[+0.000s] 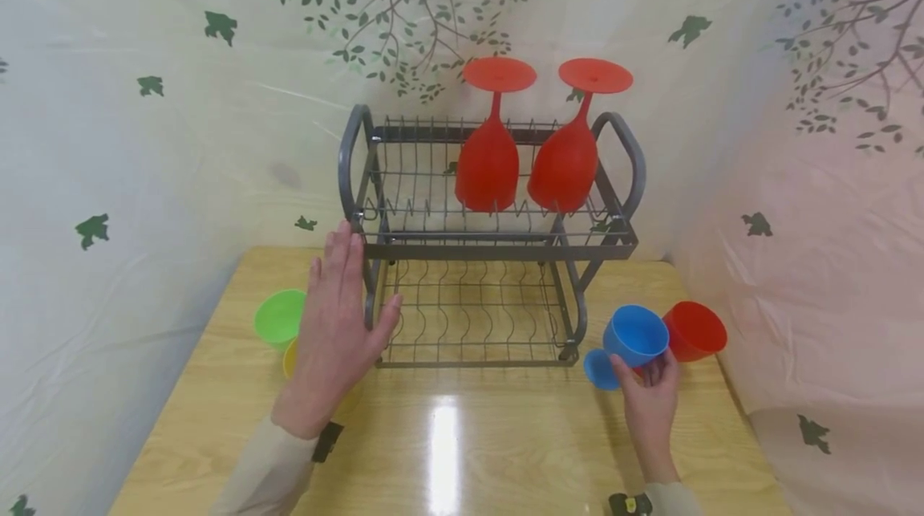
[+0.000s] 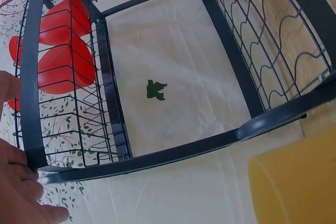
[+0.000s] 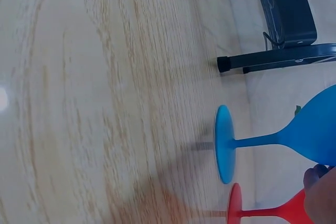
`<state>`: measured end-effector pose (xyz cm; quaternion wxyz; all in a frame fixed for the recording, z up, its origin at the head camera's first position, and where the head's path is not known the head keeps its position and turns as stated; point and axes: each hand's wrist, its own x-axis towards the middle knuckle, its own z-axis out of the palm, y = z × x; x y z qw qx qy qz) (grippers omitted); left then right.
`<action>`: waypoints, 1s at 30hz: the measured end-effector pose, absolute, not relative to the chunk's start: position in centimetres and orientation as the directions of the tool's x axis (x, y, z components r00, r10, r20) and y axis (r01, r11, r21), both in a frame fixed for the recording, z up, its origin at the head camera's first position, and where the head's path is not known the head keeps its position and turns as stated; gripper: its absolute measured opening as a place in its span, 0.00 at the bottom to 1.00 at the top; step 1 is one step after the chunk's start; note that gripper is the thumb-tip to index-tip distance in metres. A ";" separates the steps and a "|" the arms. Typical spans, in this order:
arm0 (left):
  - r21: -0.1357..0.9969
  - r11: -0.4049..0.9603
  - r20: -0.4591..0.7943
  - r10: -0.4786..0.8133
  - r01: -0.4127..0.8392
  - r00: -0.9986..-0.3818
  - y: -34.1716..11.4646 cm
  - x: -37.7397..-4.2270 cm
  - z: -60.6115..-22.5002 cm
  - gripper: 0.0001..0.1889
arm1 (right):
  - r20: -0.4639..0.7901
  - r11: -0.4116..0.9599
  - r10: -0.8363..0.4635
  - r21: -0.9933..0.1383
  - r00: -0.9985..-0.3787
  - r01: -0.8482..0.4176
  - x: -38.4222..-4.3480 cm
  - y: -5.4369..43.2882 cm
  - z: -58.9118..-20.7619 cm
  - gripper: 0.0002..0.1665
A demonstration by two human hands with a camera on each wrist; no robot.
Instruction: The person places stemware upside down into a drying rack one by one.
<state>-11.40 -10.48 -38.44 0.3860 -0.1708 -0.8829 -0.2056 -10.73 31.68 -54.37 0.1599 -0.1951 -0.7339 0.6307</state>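
Observation:
My right hand [image 1: 650, 400] holds a blue plastic goblet [image 1: 624, 346] by its bowl at the right of the rack. The goblet is upright, and its stem and round foot [image 3: 224, 145] show in the right wrist view. Close beside it stands an upright red goblet [image 1: 696, 333]. My left hand [image 1: 335, 323], fingers straight, touches the front left corner of a dark two-tier dish rack [image 1: 469, 251]. Two red goblets [image 1: 489, 167] sit upside down on the upper tier, toward its right side.
Left of the rack are a green cup [image 1: 280, 317] and a yellow one [image 2: 299, 177], partly hidden behind my left hand in the head view. The wooden table [image 1: 520, 428] meets leaf-printed cloth [image 1: 801, 259] at its sides and back. The lower tier has wavy wires.

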 end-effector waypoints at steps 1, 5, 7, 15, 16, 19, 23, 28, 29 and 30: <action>0.232 0.856 0.752 0.143 0.462 -0.643 -10.5 -11.4 -38.5 0.43 | -0.013 0.130 0.487 -0.988 -0.873 0.087 -10.8 31.7 -54.4 0.56; 0.240 0.849 0.756 0.139 0.470 -0.639 -10.4 -11.5 -38.7 0.43 | -0.010 0.147 0.479 -0.985 -0.878 0.092 -10.8 31.7 -54.6 0.56; 0.245 0.844 0.756 0.141 0.476 -0.639 -10.4 -11.5 -38.8 0.43 | -0.009 0.158 0.477 -0.983 -0.879 0.096 -10.8 31.7 -54.6 0.55; 0.284 0.821 0.763 0.119 0.495 -0.635 -10.5 -10.9 -39.4 0.43 | 0.008 0.155 0.476 -0.985 -0.880 0.076 -10.6 31.9 -54.3 0.53; 0.288 0.819 0.764 0.116 0.496 -0.634 -10.5 -10.8 -39.5 0.43 | 0.009 0.152 0.479 -0.986 -0.878 0.073 -10.6 31.9 -54.2 0.52; 0.284 0.803 0.794 0.110 0.524 -0.598 -10.5 -10.5 -39.9 0.41 | 0.018 0.143 0.488 -0.988 -0.873 0.060 -10.4 31.9 -53.8 0.51; 0.266 0.771 0.844 0.104 0.578 -0.526 -10.3 -10.0 -40.4 0.37 | 0.043 0.142 0.491 -0.989 -0.870 0.032 -9.9 31.9 -53.1 0.50; 0.246 0.730 0.872 0.121 0.638 -0.474 -10.0 -9.6 -41.0 0.33 | 0.066 0.158 0.491 -0.987 -0.869 0.014 -9.3 32.0 -52.2 0.50; 0.242 0.724 0.875 0.125 0.646 -0.468 -10.0 -9.5 -41.2 0.33 | 0.072 0.155 0.492 -0.988 -0.868 0.006 -9.2 32.0 -52.0 0.50; 0.240 0.722 0.875 0.128 0.649 -0.467 -10.0 -9.3 -41.4 0.33 | 0.079 0.151 0.493 -0.989 -0.866 -0.004 -9.1 32.0 -51.9 0.50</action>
